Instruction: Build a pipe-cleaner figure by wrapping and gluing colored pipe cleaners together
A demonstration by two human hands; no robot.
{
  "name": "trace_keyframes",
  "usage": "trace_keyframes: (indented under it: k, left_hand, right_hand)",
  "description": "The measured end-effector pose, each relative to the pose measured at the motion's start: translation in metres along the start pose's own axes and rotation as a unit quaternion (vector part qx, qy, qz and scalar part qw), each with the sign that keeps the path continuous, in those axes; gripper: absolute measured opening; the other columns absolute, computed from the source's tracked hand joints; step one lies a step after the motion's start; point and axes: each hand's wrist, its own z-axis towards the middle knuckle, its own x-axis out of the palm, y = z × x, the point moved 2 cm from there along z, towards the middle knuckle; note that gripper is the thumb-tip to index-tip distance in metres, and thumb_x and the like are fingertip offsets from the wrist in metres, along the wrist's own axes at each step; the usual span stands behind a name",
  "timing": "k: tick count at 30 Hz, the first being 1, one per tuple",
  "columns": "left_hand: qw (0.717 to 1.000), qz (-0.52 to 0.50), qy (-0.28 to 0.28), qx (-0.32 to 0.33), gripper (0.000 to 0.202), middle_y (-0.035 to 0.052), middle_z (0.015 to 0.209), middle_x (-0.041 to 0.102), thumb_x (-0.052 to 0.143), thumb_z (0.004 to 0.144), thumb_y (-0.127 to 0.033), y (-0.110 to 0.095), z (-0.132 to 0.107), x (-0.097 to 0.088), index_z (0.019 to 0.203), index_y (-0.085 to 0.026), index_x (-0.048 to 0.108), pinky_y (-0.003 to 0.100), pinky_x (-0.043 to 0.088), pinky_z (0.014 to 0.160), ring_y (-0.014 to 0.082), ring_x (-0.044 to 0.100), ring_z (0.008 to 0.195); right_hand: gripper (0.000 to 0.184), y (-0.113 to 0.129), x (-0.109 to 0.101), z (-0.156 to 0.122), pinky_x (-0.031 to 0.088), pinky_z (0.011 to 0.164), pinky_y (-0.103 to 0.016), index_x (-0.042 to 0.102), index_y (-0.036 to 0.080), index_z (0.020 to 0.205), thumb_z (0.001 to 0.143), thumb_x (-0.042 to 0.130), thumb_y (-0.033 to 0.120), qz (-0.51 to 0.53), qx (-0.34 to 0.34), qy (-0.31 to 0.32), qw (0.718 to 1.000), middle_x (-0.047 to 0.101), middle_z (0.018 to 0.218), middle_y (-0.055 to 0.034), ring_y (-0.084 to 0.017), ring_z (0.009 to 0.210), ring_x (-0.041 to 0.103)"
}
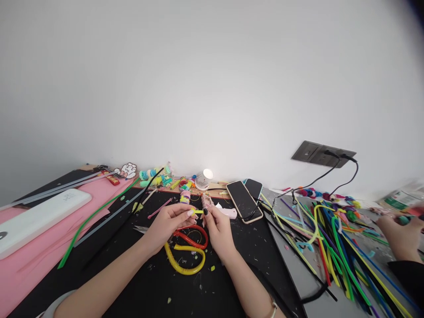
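My left hand and my right hand meet over a black mat. Together they pinch a short yellow pipe cleaner piece, each hand gripping one end between fingertips. Just below the hands lie a curled red pipe cleaner and a thicker yellow one. Small scissors lie partly hidden behind my left hand.
A heap of coloured pipe cleaners covers a grey board on the right, where another person's hand works. Two phones lie behind my hands. A white case rests on pink paper at left. Small coloured coils line the wall.
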Motion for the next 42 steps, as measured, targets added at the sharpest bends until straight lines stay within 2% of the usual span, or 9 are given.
trace_keyframes:
  k: [8,15,17,23,30,36,42]
  left_hand:
    - [0.999,0.024,0.030,0.010,0.018,0.0025,0.073,0.071,0.072,0.074,-0.031,0.000,0.000,-0.001,0.085,-0.017,0.072,0.029,0.054,0.077,0.0137,0.064,0.070]
    - [0.999,-0.018,0.014,-0.026,0.030,0.0045,0.079,0.073,0.073,0.074,-0.030,0.005,0.000,-0.002,0.100,-0.017,0.071,0.029,0.054,0.080,0.0139,0.065,0.074]
    - [0.999,-0.023,0.016,-0.037,0.029,0.0054,0.079,0.073,0.074,0.073,-0.030,0.005,0.001,-0.002,0.098,-0.016,0.072,0.029,0.054,0.079,0.0145,0.066,0.074]
    - [0.998,-0.002,0.049,-0.042,0.020,0.0039,0.075,0.070,0.071,0.075,-0.034,0.001,0.000,0.002,0.079,-0.015,0.070,0.026,0.053,0.073,0.0130,0.063,0.069]
    - [0.996,0.037,0.084,-0.004,0.019,0.0003,0.070,0.062,0.066,0.079,-0.035,-0.004,-0.003,0.005,0.079,-0.016,0.066,0.024,0.048,0.070,0.0117,0.057,0.067]
    - [0.991,0.001,0.127,-0.029,0.019,0.0013,0.073,0.062,0.063,0.082,-0.033,-0.003,-0.004,0.009,0.079,-0.015,0.065,0.024,0.047,0.070,0.0110,0.057,0.067]
    - [0.986,-0.046,0.148,-0.059,0.027,0.0040,0.076,0.063,0.058,0.085,-0.041,-0.002,-0.005,0.012,0.085,-0.014,0.062,0.027,0.047,0.067,0.0124,0.058,0.066]
  right_hand:
    - [0.031,-0.004,-0.001,0.001,0.033,0.058,-0.025,0.049,0.020,0.067,0.094,0.040,0.030,0.006,0.015,-0.020,1.000,0.049,0.061,0.0015,-0.014,0.059,0.045]
    - [0.030,-0.003,0.000,0.000,0.036,0.059,-0.025,0.053,0.019,0.071,0.095,0.040,0.032,0.039,0.008,-0.008,0.999,0.051,0.065,0.0004,-0.014,0.060,0.046]
    - [0.030,-0.004,0.000,0.000,0.037,0.057,-0.025,0.053,0.020,0.071,0.094,0.040,0.033,0.050,0.009,-0.006,0.999,0.052,0.065,-0.0001,-0.014,0.060,0.047]
    - [0.030,-0.010,0.003,-0.001,0.033,0.051,-0.023,0.052,0.020,0.073,0.094,0.041,0.038,0.087,0.025,0.002,0.996,0.051,0.065,-0.0002,-0.013,0.055,0.045]
    - [0.031,-0.006,0.003,0.001,0.030,0.047,-0.022,0.048,0.019,0.069,0.093,0.043,0.038,0.128,0.042,-0.006,0.991,0.045,0.063,0.0018,-0.011,0.052,0.038]
    - [0.031,-0.006,0.003,0.001,0.029,0.048,-0.022,0.047,0.019,0.068,0.093,0.042,0.037,0.129,0.057,-0.013,0.990,0.043,0.060,0.0031,-0.011,0.051,0.036]
    - [0.030,-0.005,0.004,0.000,0.031,0.052,-0.023,0.048,0.019,0.069,0.094,0.041,0.034,0.111,0.039,0.008,0.993,0.046,0.062,0.0023,-0.012,0.055,0.039]
